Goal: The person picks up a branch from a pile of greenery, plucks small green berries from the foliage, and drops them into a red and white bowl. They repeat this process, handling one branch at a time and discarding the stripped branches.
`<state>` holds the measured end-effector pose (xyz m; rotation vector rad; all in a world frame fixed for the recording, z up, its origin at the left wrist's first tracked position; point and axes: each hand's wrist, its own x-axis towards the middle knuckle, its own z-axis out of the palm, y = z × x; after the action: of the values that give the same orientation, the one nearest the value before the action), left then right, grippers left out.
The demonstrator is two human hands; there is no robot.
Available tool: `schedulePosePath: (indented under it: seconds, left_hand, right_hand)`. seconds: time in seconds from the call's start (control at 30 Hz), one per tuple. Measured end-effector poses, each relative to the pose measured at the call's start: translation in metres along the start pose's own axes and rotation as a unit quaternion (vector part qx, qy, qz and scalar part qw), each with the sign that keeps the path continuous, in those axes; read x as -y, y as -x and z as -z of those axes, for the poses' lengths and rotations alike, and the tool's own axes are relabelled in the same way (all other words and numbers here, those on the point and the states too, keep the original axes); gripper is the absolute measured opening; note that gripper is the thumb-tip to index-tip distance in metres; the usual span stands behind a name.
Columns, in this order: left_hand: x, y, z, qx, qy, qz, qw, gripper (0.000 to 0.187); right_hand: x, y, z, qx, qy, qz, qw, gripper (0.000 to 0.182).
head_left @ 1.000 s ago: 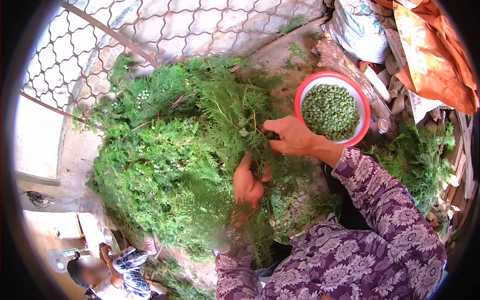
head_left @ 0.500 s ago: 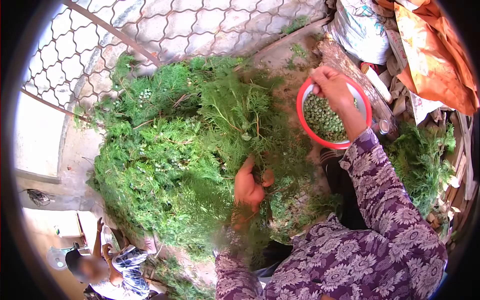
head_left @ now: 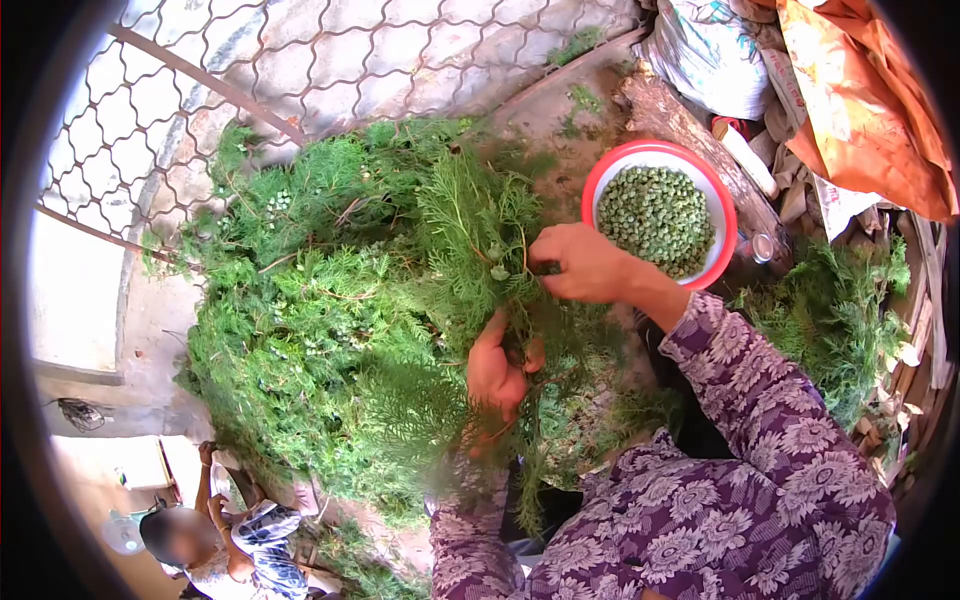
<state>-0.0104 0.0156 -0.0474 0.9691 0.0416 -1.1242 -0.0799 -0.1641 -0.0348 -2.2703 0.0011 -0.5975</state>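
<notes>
A leafy evergreen branch [head_left: 465,215] with flat, scaly sprays is gripped low down in my left hand [head_left: 495,375], whose fingers curl round its stem. Against the right side of that branch, my right hand [head_left: 585,265] is closed in a pinch. Its fingertips touch the foliage, and whatever lies between them is hidden. Just beyond my right hand sits a red-rimmed white bowl [head_left: 590,195], holding many small green seed cones [head_left: 655,220]. Under and behind the held branch spreads a big heap of cut evergreen branches [head_left: 290,340], with pale cones showing among the leaves.
A wire mesh fence [head_left: 400,60] runs along the far side. Beyond the bowl lies a log [head_left: 675,125], near a white sack [head_left: 710,60] and an orange tarp [head_left: 865,90]. More greenery [head_left: 830,330] lies at right. Another person [head_left: 215,540] sits at lower left.
My right hand has moved from above the bowl leftward and down to the branch, uncovering the cones in the bowl. My left hand keeps its hold. The view has shifted slightly.
</notes>
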Motion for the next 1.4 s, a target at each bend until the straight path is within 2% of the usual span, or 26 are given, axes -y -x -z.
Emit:
schedulePosePath:
  seconds: [0.03,0.1,0.13,0.2,0.3,0.43,0.5,0.53,0.6,0.63,0.7,0.73,0.8,0.83,0.9,0.93,1.0,1.1,1.17,1.2,1.27,1.33,1.37,1.4]
  left_hand:
    - [0.000,0.001,-0.003,-0.011,0.002,0.005,1.000,0.025]
    - [-0.001,0.003,-0.008,-0.022,0.004,0.010,1.000,0.024]
    - [-0.001,0.004,-0.011,-0.034,-0.009,0.005,0.999,0.024]
    - [0.000,0.005,-0.011,-0.047,-0.023,0.001,0.999,0.023]
    - [0.000,0.007,-0.007,-0.004,-0.022,0.009,1.000,0.024]
    - [-0.003,0.013,-0.011,0.012,-0.031,0.027,0.999,0.025]
    - [-0.004,0.013,-0.012,0.011,-0.025,0.035,0.999,0.025]
    - [-0.004,0.013,-0.011,0.002,-0.032,0.023,0.999,0.026]
    - [-0.004,0.013,-0.010,-0.010,-0.037,0.013,0.999,0.026]
    - [-0.004,0.012,-0.009,-0.015,-0.024,0.004,1.000,0.026]
    - [-0.005,0.010,-0.006,-0.020,-0.008,-0.007,1.000,0.026]
    - [-0.006,0.008,-0.003,-0.009,-0.002,-0.006,1.000,0.026]
    - [-0.008,0.007,0.002,0.001,0.006,-0.006,1.000,0.026]
    - [-0.009,0.007,0.005,0.012,0.009,-0.004,1.000,0.026]
    - [-0.010,0.006,0.008,0.024,0.013,-0.001,1.000,0.026]
    - [-0.011,0.006,0.010,0.012,0.020,-0.004,1.000,0.026]
    - [-0.014,0.004,0.014,-0.006,0.033,-0.009,0.999,0.026]
    - [-0.017,-0.001,0.019,-0.024,0.039,-0.049,0.998,0.026]
    - [-0.019,-0.002,0.019,-0.033,0.056,-0.068,0.996,0.026]
    - [-0.020,-0.003,0.021,-0.032,0.064,-0.076,0.995,0.026]
    - [-0.019,-0.005,0.019,-0.050,0.068,-0.083,0.993,0.025]
    - [-0.019,-0.006,0.018,-0.067,0.066,-0.085,0.992,0.025]
    - [-0.018,-0.007,0.017,-0.071,0.064,-0.084,0.992,0.024]
    - [-0.018,-0.008,0.017,-0.073,0.060,-0.084,0.992,0.024]
  right_hand:
    - [-0.002,0.002,-0.002,-0.001,0.001,-0.001,1.000,0.017]
    - [0.003,0.002,-0.001,0.071,-0.066,-0.074,0.993,0.021]
    - [0.004,0.002,0.001,0.071,-0.066,-0.074,0.993,0.021]
    - [0.006,0.003,0.007,0.134,-0.037,-0.105,0.985,0.020]
    - [0.012,0.001,0.021,0.187,-0.068,-0.131,0.971,0.016]
    - [0.019,0.002,0.022,0.154,-0.130,-0.153,0.967,0.011]
    - [0.021,0.000,0.020,0.186,-0.144,-0.190,0.953,0.026]
    - [0.015,0.000,0.012,0.188,-0.145,-0.190,0.953,0.026]
    - [0.005,0.000,-0.006,0.063,-0.170,-0.147,0.972,0.027]
    - [-0.001,0.003,-0.010,0.065,-0.172,-0.148,0.972,0.027]
    - [0.006,0.000,-0.008,-0.006,-0.088,-0.176,0.980,0.023]
    - [0.004,-0.001,-0.009,-0.003,-0.088,-0.174,0.981,0.023]
    - [-0.001,-0.003,-0.006,-0.104,-0.105,-0.165,0.975,0.015]
    - [-0.004,-0.004,0.000,-0.102,-0.104,-0.163,0.976,0.015]
    - [-0.006,-0.007,0.018,-0.146,-0.178,-0.274,0.934,0.015]
    - [-0.014,-0.005,0.022,-0.144,-0.177,-0.274,0.934,0.015]
    - [-0.035,0.002,0.032,-0.266,0.009,-0.131,0.955,0.019]
    - [-0.068,0.014,0.060,-0.267,0.072,-0.127,0.953,0.025]
    - [-0.067,0.018,0.069,-0.283,0.349,-0.126,0.884,0.027]
    - [-0.060,0.017,0.069,-0.280,0.347,-0.122,0.887,0.027]
    - [-0.041,0.018,0.066,-0.195,0.142,-0.197,0.950,0.026]
    - [-0.043,0.018,0.041,-0.102,-0.099,-0.138,0.980,0.024]
    - [-0.025,0.016,0.035,-0.103,-0.100,-0.140,0.980,0.024]
    - [0.001,0.011,0.031,-0.026,-0.120,-0.142,0.982,0.022]
